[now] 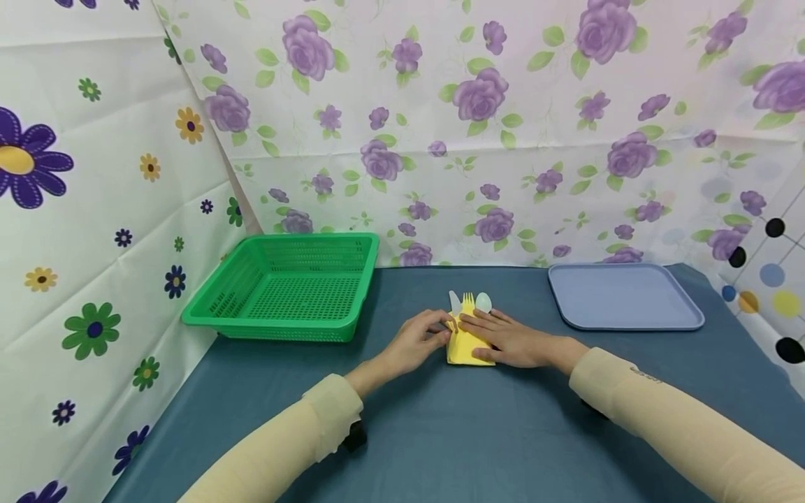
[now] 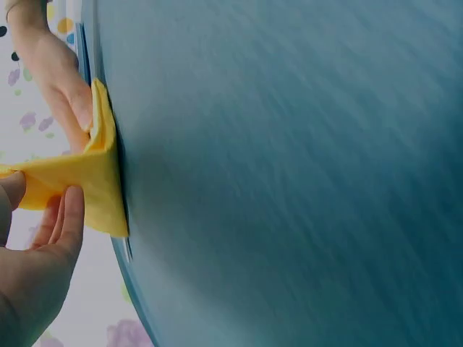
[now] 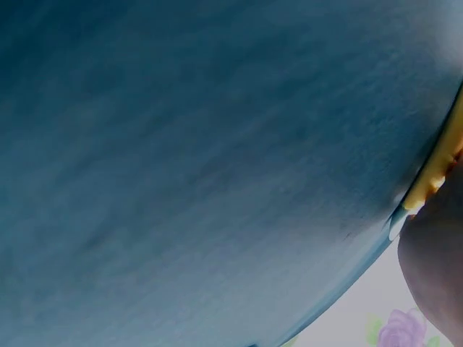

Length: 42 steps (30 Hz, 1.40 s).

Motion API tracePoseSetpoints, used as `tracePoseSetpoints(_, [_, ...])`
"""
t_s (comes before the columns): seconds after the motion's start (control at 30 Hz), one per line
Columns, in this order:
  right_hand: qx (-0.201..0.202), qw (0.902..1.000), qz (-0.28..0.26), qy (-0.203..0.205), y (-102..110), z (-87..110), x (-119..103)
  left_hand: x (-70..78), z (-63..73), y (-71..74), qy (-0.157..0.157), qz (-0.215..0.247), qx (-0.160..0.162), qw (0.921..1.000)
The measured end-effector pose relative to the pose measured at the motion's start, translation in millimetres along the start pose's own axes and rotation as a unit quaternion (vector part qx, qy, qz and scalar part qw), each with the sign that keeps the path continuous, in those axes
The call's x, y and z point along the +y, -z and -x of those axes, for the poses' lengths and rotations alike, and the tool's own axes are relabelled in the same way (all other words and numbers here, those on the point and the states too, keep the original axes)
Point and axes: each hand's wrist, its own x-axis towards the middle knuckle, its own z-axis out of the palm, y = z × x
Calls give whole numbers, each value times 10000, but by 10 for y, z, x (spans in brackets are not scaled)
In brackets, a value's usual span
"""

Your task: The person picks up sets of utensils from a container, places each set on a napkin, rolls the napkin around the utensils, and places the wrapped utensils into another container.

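Observation:
A folded yellow napkin (image 1: pixel 464 351) lies on the table in the head view. The heads of a pale knife (image 1: pixel 455 301), a yellow fork (image 1: pixel 468 300) and a pale green spoon (image 1: pixel 483 302) stick out past its far edge; their handles are hidden. My left hand (image 1: pixel 411 342) pinches the napkin's left flap between thumb and fingers. In the left wrist view this flap of the napkin (image 2: pixel 69 173) stands raised off the table. With fingers stretched out, my right hand (image 1: pixel 518 344) rests on the napkin's right side, over the lower part of the spoon.
A green plastic basket (image 1: pixel 277 330) stands at the back left of the blue-covered table (image 1: pixel 440 447). At the back right lies a light blue-grey tray (image 1: pixel 622 297). Flower-patterned sheets (image 1: pixel 352 202) hang behind and beside the table.

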Motion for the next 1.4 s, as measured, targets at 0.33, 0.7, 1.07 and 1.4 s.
tracePoseSetpoints(0.33, [-160, 9992, -356, 120, 60, -17, -28, 25, -3, -81, 111, 84, -284, 9995])
tracePoseSetpoints(0.7, [-1359, 9617, -2263, -739, 326, -51, 79, 27, -22, -288, -176, -428, -159, 9988])
tracePoseSetpoints(1.07, [-1098, 9472, -2728, -1275, 415, -72, 106, 50, 11, -371, -25, -834, -60, 9965])
tracePoseSetpoints(1.4, [-1328, 9550, -2465, -985, 442, -129, 63, 96, 16, -394, -279, -1969, -143, 9799])
